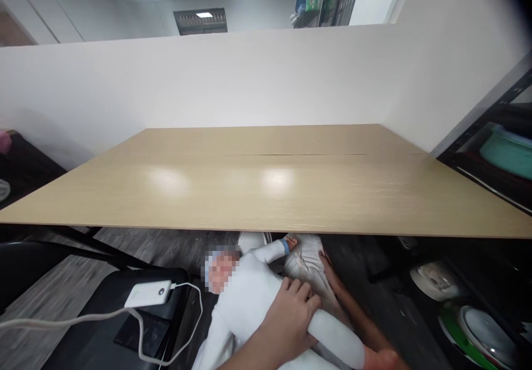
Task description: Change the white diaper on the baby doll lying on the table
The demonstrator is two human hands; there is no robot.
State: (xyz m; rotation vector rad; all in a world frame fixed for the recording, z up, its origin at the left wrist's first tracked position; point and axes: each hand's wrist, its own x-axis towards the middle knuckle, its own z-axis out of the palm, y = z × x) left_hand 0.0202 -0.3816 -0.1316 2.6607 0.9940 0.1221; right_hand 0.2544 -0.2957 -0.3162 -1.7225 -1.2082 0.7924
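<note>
A baby doll [253, 281] in a white outfit with blue cuffs lies slanted below the table's front edge, its blurred head to the left and a bare foot at lower right. My left hand [293, 309] is curled around the doll's white-clad upper leg, thumb side hidden. Beyond it, my right hand [328, 267] rests along the edge of a creased white fabric [310, 256]. Its visible fingers are stretched out, partly hidden against the cloth. The doll's raised arm reaches over that fabric.
A light wooden table [249, 193] spans the view. At left, a black chair [95, 325] carries a white power bank [148, 293] with a cable and a dark phone-like slab [141, 334]. A dark shelf rack [477, 176] with a teal container [509, 151] stands right.
</note>
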